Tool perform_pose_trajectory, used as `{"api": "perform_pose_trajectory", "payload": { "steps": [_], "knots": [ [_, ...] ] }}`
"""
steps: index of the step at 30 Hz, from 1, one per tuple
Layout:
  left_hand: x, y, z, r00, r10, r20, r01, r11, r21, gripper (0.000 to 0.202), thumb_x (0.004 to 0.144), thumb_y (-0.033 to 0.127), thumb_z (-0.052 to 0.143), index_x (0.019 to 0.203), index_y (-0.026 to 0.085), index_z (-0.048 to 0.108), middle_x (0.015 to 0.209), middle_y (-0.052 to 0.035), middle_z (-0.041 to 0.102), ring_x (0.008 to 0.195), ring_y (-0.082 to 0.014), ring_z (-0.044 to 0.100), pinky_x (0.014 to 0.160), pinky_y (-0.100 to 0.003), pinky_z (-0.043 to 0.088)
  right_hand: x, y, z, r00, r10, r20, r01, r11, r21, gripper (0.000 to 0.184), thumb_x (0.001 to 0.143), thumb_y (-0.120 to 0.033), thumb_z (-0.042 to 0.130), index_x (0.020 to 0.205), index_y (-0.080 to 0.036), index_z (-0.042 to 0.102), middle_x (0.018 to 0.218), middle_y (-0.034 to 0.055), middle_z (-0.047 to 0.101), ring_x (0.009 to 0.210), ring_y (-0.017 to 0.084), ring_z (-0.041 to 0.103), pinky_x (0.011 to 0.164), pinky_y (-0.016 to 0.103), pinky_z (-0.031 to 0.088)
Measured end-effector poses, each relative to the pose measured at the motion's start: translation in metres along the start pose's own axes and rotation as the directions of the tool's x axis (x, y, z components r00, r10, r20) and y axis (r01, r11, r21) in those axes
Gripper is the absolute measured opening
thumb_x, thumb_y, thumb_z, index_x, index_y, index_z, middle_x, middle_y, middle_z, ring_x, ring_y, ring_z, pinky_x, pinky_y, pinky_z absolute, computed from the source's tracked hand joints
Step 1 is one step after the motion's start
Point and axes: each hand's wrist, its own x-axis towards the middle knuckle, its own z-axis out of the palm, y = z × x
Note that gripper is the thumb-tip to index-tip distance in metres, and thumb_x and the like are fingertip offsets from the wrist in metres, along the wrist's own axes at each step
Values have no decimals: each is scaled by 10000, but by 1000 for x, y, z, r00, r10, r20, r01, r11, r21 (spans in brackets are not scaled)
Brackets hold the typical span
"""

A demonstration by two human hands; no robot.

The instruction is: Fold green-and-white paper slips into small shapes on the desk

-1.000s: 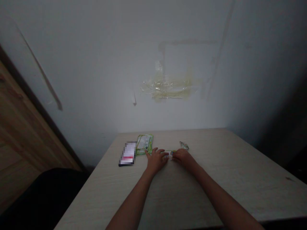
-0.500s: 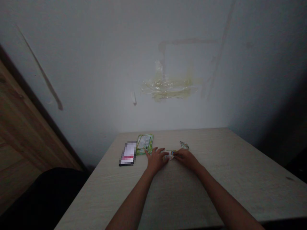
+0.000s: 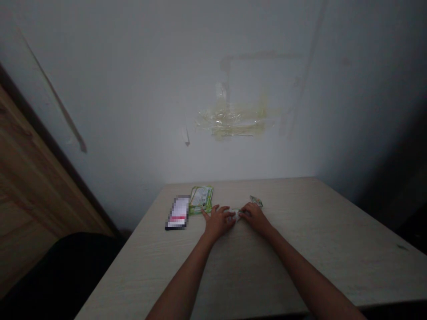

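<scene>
Between my two hands a small printed wrapper, white with bits of green, lies on the table. My left hand rests on the wrapper's left side with its fingers spread. The right end of it is pinched in the fingers of my right hand, and most of the wrapper is hidden under both hands. Just beyond my right hand sits a folded green-and-white piece, apart from the wrapper. A small stack of flat green-and-white packets lies beside my left hand, its thumb close to the lower edge.
A phone with a blurred-out screen lies left of the packets. The pale wooden table meets a wall at the back, with tape stuck on it. A dark object stands at the lower left, near wooden boards.
My right hand has shifted slightly left and turned inward, folding the wrapper's right end over toward my left hand. Less of the wrapper shows now. My left hand stays in place.
</scene>
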Motion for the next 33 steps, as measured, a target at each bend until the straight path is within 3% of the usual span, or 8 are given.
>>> {"api": "perform_pose_trajectory", "payload": {
  "steps": [12,33],
  "knots": [
    [0,1,-1,999,-37,39,37,999,-16,314,817,622,523,1067,496,665,1362,63,549,1332,-332,347,1034,-775,-24,4,-7,4,996,85,19,-82,987,-140,201,851,-380,617,886,-195,685,930,47,656,935,208,550,871,361,395],
    [3,2,-1,995,-78,58,80,996,-40,334,774,573,608,1082,462,672,1365,38,556,1322,-321,355,1052,-744,-16,4,-18,8,988,150,-36,-154,968,-196,139,826,-331,639,867,-201,664,931,54,656,942,242,535,837,361,389]
  ]
}}
